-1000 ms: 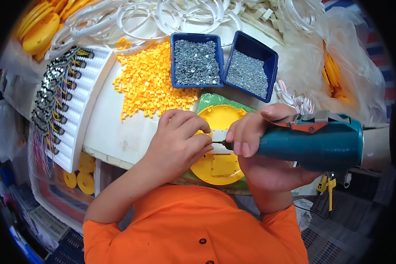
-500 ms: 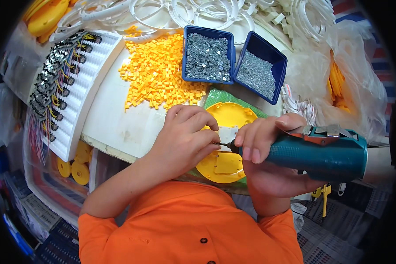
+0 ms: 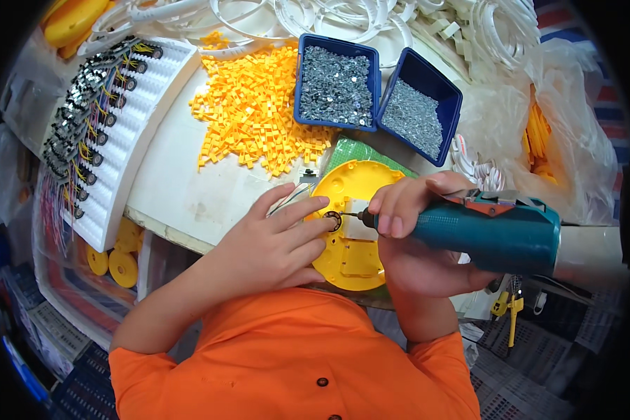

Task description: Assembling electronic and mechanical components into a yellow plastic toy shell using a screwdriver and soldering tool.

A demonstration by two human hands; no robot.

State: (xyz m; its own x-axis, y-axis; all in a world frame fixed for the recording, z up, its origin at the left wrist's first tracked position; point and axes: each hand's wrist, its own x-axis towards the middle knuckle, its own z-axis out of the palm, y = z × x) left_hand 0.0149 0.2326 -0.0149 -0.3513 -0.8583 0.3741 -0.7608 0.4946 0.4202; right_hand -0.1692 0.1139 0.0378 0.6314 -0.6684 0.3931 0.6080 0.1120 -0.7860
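Note:
A round yellow plastic shell (image 3: pixel 360 175) lies on a green mat (image 3: pixel 364 150) at the table's front edge. On its left part sits a small black round part (image 3: pixel 334 220), like a speaker. Fingertips of my left hand (image 3: pixel 273 241) rest on that part, the fingers stretched out and apart. Thin wires and a small dark component (image 3: pixel 308 176) show just beyond these fingers. My right hand (image 3: pixel 423 269) is wrapped round a teal electric screwdriver (image 3: pixel 493 234), held level. Its bit points left and reaches the round part's edge; whether a screw sits there is too small to tell.
Beyond the shell stand two blue bins (image 3: pixel 339 124) (image 3: pixel 446 133) of small metal pieces. Left of them lies a heap of small yellow plastic pieces (image 3: pixel 248 112). A white foam tray (image 3: pixel 140 119) with wired speakers is at the left. White rings (image 3: pixel 287 21) lie at the back.
My left hand has opened from a pinch at the bit and spread its fingers, uncovering the round part and wires. The screwdriver has shifted slightly left, its bit now at that part.

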